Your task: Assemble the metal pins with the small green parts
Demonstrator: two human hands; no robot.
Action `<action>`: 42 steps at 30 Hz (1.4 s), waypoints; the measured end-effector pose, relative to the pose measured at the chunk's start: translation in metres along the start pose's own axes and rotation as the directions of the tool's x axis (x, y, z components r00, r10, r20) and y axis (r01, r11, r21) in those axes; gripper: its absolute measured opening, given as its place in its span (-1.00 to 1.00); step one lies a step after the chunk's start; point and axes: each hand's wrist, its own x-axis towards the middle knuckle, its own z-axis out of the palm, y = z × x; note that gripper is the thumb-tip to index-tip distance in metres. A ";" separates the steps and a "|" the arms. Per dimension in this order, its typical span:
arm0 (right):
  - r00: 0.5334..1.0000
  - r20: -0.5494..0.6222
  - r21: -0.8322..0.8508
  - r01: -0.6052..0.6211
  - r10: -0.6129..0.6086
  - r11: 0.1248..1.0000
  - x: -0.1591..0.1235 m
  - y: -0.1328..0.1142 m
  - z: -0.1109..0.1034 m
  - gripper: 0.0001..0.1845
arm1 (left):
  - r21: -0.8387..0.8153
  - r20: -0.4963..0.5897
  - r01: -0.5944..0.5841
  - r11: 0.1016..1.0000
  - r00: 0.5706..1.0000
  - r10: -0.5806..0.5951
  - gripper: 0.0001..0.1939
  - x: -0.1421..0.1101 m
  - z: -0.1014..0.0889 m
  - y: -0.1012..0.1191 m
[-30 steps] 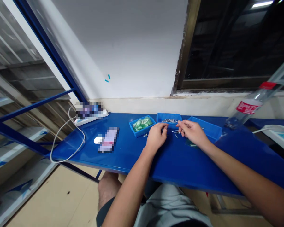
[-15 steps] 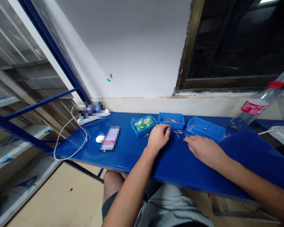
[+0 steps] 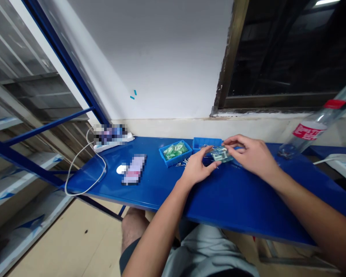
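Observation:
My right hand (image 3: 252, 154) pinches the right edge of a small clear plastic bag with green and white print (image 3: 220, 154), held a little above the table. My left hand (image 3: 196, 166) is at the bag's left side, thumb and fingers apart; whether it touches the bag I cannot tell. Loose metal pieces with thin shanks, like rivets (image 3: 185, 161), lie beside and partly behind my left hand. A blue box (image 3: 169, 163) left of that hand holds several similar green-printed bags. Behind the hands stands another blue box (image 3: 203, 141) with metal pieces. My right hand mostly hides a third blue box (image 3: 237, 163).
On the blue table (image 3: 161, 188) a blurred phone-like object (image 3: 135, 169) and a white round item (image 3: 121, 169) lie at left. A white power strip (image 3: 115, 146) with a cable sits behind them. A plastic bottle (image 3: 308, 130) with a red label stands at right.
My right hand has risen from the table and moved toward the back, now with the plastic bag in its fingers. The left hand has opened and turned toward the bag.

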 end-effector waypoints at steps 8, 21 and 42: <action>0.980 0.071 0.559 -0.194 0.187 0.806 -0.026 0.030 0.057 -0.37 | -0.213 -0.015 0.221 0.952 0.973 -0.229 -0.46 0.005 0.003 -0.017; 0.954 0.136 0.658 -0.288 0.266 0.696 -0.029 0.042 0.072 -0.38 | -0.272 -0.108 0.173 0.947 0.972 -0.209 -0.55 0.007 0.003 -0.021; 0.978 0.008 0.535 -0.179 0.206 0.826 -0.033 0.030 0.066 -0.48 | -0.392 -0.055 0.162 0.906 0.978 -0.199 -0.59 0.007 0.005 -0.021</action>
